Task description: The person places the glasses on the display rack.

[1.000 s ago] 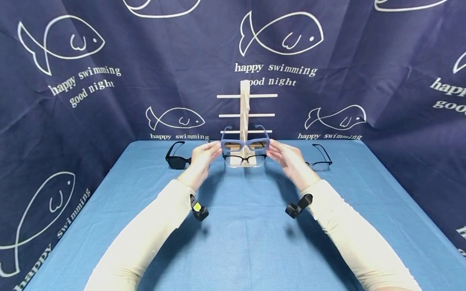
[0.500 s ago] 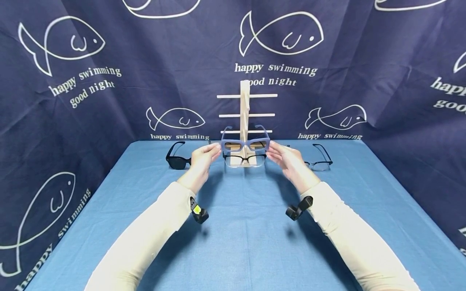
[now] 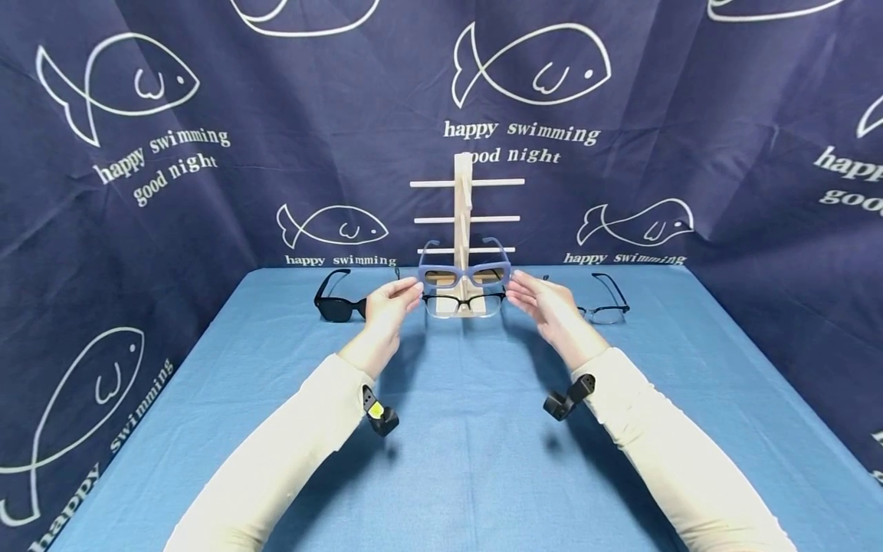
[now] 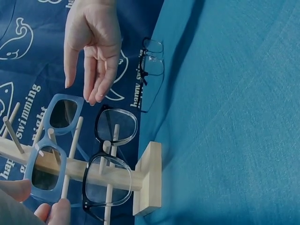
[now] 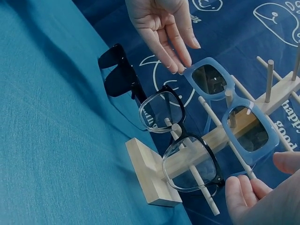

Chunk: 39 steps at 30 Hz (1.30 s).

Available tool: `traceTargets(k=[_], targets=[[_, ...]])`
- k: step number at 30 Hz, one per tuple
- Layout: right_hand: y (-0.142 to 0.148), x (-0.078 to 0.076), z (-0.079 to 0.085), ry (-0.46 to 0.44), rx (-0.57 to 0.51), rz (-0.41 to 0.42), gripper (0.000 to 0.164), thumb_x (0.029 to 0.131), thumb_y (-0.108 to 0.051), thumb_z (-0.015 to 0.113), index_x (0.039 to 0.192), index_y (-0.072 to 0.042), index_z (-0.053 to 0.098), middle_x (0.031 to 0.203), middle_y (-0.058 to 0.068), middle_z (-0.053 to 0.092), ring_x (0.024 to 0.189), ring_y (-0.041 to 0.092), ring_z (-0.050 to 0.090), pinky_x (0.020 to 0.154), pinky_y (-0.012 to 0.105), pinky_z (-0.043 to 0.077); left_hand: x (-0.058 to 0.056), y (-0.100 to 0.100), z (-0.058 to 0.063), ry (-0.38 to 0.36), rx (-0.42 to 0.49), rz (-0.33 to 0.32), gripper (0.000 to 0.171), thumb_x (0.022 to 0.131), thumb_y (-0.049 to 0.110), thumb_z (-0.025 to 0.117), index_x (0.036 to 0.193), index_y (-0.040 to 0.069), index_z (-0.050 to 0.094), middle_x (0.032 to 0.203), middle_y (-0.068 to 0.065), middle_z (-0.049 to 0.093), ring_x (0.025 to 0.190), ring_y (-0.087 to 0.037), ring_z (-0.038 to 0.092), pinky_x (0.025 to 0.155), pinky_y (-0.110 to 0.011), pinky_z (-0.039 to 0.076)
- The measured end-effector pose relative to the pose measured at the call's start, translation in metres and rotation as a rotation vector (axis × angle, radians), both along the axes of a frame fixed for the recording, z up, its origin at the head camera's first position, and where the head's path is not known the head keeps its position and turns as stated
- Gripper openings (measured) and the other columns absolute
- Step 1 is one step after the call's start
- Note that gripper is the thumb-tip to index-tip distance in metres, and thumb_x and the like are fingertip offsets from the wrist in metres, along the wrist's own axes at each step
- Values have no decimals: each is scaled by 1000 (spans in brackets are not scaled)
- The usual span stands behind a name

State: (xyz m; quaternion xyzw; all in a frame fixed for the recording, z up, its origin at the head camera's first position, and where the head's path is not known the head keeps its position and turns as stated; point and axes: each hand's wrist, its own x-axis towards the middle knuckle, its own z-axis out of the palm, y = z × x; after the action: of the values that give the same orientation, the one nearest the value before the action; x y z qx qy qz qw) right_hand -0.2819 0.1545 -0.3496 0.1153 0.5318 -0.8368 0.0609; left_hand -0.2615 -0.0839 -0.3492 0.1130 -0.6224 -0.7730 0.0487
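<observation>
Blue-framed sunglasses [image 3: 465, 276] with dark lenses sit on a lower peg row of a wooden glasses rack [image 3: 462, 230], their temples pointing back. My left hand [image 3: 386, 308] is beside their left end, fingertips close to the frame corner with thumb and fingers parted. At the opposite end my right hand [image 3: 552, 308] stands the same way, its fingers extended and a gap showing between them and the frame in the left wrist view. Below the sunglasses, black-topped clear eyeglasses [image 5: 187, 130] rest on the lowest pegs, above the rack's base [image 5: 149, 173].
Black sunglasses [image 3: 336, 309] lie on the blue cloth [image 3: 462, 429] left of the rack, partly behind my left hand. Dark-browed eyeglasses [image 3: 618, 310] lie to the right. Bare upper pegs [image 3: 500, 182] stick out sideways. A navy fish-print curtain [image 3: 310, 115] hangs behind.
My left hand has drawn slightly down and off the blue sunglasses' corner, its fingers loosening. My right hand has shifted only a little. The sunglasses stay on the rack.
</observation>
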Motion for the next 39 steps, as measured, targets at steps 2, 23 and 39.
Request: traceTargets(k=[2,23,39], targets=[[1,0,-1,0,0,4,22,93,-7,63,113,-1,57,81,3,72,85,14,70,104,32,50,1,1,0,-5,10,-8,34,90,1,66,122,-8,61,122,-25,63,101,-26,68,101,-36,53],[13,1,-6,-7,13,21,54,95,-9,61,141,7,40,81,2,73,78,10,70,104,30,49,9,8,-4,-103,6,-65,35,89,4,67,121,-8,61,116,-20,66,86,-14,68,97,-32,56],[28,3,-7,21,30,92,38,95,-4,59,130,5,49,83,1,74,81,10,71,105,31,48,13,27,-8,-77,21,-136,33,89,-5,63,122,-10,61,123,-26,63,106,-28,67,102,-40,52]])
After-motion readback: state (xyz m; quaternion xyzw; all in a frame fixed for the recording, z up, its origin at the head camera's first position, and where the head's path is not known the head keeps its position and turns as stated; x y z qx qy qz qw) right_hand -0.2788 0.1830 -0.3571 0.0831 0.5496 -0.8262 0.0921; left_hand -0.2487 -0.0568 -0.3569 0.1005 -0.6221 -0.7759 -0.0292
